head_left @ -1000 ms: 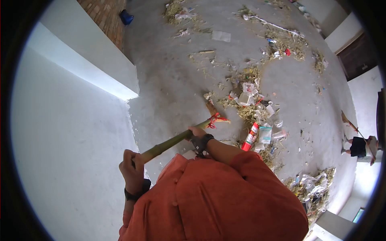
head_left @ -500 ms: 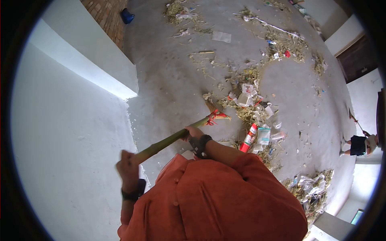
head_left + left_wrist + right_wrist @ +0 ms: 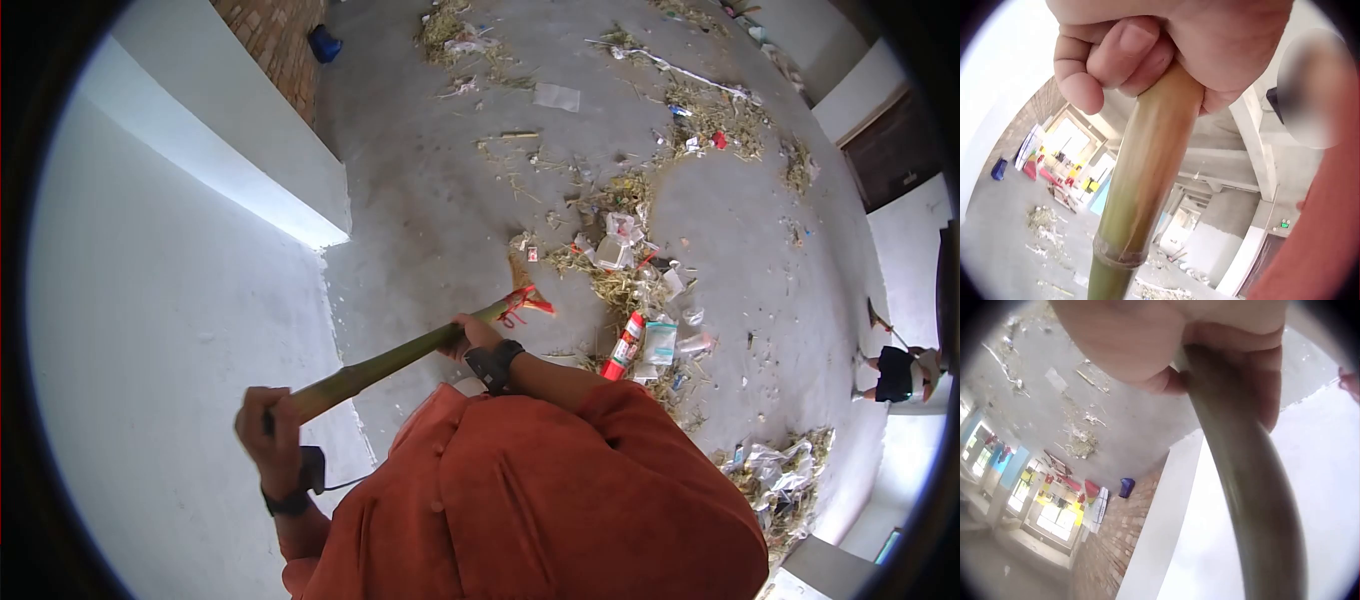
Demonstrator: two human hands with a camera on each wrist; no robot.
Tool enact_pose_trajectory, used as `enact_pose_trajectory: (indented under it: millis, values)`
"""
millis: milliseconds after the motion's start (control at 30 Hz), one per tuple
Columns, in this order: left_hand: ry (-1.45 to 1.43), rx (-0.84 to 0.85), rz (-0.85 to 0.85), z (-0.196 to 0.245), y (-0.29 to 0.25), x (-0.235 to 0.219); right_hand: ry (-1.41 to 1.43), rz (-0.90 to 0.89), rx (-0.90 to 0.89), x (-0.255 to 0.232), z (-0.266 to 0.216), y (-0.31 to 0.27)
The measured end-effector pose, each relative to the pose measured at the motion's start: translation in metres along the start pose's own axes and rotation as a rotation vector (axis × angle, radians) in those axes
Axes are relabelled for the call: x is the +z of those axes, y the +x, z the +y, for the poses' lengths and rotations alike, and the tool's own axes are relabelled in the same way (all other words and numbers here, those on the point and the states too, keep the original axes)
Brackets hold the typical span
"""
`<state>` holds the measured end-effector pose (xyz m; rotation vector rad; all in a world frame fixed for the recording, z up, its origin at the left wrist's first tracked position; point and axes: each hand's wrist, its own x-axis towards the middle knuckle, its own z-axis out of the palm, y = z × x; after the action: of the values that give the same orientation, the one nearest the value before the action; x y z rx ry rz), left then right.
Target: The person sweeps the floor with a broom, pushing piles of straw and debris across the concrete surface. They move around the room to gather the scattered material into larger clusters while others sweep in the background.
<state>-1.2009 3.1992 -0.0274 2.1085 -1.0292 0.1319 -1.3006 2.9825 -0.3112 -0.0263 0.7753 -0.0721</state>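
A broom with a thick green bamboo handle (image 3: 365, 372) slants across the front of my body in the head view. My left hand (image 3: 268, 435) grips its upper end, fingers wrapped over the tip, as the left wrist view also shows around the brownish bamboo (image 3: 1157, 131). Lower down, my right hand (image 3: 470, 337) holds the handle just above the red ties (image 3: 522, 302). The broom's straw bristles (image 3: 519, 268) reach down to the grey floor, beside a small red-and-white packet (image 3: 532, 254). In the right wrist view, fingers curl round the dark handle (image 3: 1247, 469).
Piles of straw and litter (image 3: 622, 285) lie right of the broom, with a red tube (image 3: 622, 347) and a clear teal-edged packet (image 3: 659, 342). A white wall (image 3: 180, 300) runs close along my left. Another person (image 3: 900, 374) stands far right with a broom.
My left hand has moved left and back, drawing the handle with it; the red-tied end has shifted slightly left. A small red-and-white packet now shows by the bristles. The other person's broom has swung.
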Motion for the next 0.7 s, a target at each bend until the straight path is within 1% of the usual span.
enact_pose_trajectory:
  millis: [67, 100, 167, 200, 233, 300, 367, 400, 433, 467, 500, 533, 567, 600, 633, 700]
  values:
    - [-0.064, 0.070, 0.050, 0.012, 0.008, -0.012, -0.026, 0.025, 0.018, 0.007, 0.006, -0.001]
    - [-0.065, 0.074, 0.047, 0.019, 0.012, -0.012, -0.023, 0.024, 0.015, 0.011, 0.009, -0.003]
    - [-0.091, 0.308, -0.006, 0.038, 0.021, -0.001, 0.010, 0.003, 0.115, 0.015, 0.013, -0.005]
    - [-0.112, 0.427, -0.018, 0.044, 0.028, 0.010, 0.009, 0.000, 0.113, 0.012, 0.012, -0.004]
    - [-0.082, 0.481, -0.022, 0.052, 0.033, 0.021, 0.050, -0.008, 0.145, 0.005, 0.011, 0.001]
    - [-0.085, 0.493, -0.097, 0.067, 0.040, 0.045, 0.089, -0.018, 0.180, -0.005, 0.006, 0.008]
    - [-0.145, 0.506, -0.208, 0.069, 0.042, 0.059, 0.065, 0.090, 0.033, -0.016, -0.006, 0.009]
    - [-0.160, 0.500, -0.198, 0.068, 0.041, 0.064, 0.067, 0.089, 0.033, -0.020, -0.012, 0.010]
    - [-0.160, 0.504, -0.203, 0.066, 0.039, 0.067, 0.034, 0.072, -0.053, -0.026, -0.016, 0.011]
    - [-0.144, 0.464, -0.212, 0.063, 0.037, 0.069, 0.002, 0.056, -0.138, -0.031, -0.021, 0.011]
    - [-0.127, 0.425, -0.218, 0.058, 0.034, 0.070, 0.007, 0.053, -0.139, -0.037, -0.028, 0.012]
    - [-0.125, 0.431, -0.220, 0.052, 0.030, 0.072, -0.155, 0.080, -0.219, -0.043, -0.036, 0.012]
    - [-0.136, 0.356, -0.210, 0.044, 0.026, 0.075, -0.315, 0.108, -0.300, -0.046, -0.043, 0.014]
    - [-0.149, 0.283, -0.203, 0.038, 0.022, 0.075, -0.281, 0.132, -0.343, -0.048, -0.048, 0.017]
    - [-0.153, 0.292, -0.210, 0.033, 0.020, 0.071, -0.272, 0.134, -0.351, -0.048, -0.054, 0.015]
    - [-0.103, 0.178, -0.162, 0.025, 0.014, 0.064, -0.230, 0.048, -0.295, -0.047, -0.063, 0.011]
